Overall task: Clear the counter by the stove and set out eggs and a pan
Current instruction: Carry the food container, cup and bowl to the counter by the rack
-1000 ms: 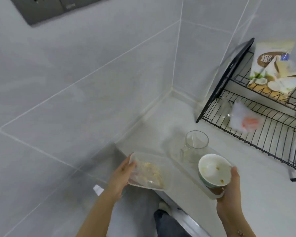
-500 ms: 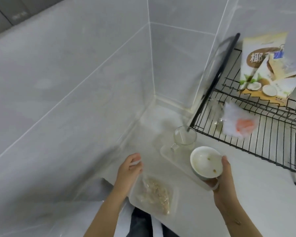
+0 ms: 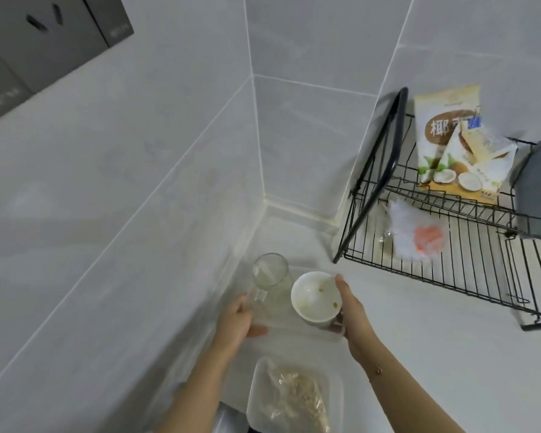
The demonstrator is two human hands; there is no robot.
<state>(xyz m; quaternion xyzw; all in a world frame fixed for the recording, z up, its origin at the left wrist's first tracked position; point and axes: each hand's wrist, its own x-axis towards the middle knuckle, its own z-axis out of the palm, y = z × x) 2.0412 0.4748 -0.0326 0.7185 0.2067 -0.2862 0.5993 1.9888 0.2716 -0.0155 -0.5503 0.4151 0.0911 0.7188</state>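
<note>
Right hand [image 3: 352, 317] fingers curled round white bowl [image 3: 315, 299], left hand [image 3: 236, 320] fingers gripping glass mug [image 3: 270, 281] handle, plastic container [image 3: 294, 398] lying nearer than both hands

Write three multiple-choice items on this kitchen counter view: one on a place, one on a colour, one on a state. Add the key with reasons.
1. Where is the clear tray of food?
A. On the rack
B. At the near counter edge
C. Against the far wall

2. What colour is the wire rack?
A. Black
B. Red
C. White

3. What does the right hand hold?
A. Nothing
B. A snack bag
C. The white bowl

Key: B, it lies nearest the camera, below both hands; A, its wires are black; C, the fingers grip the bowl's side.
</note>
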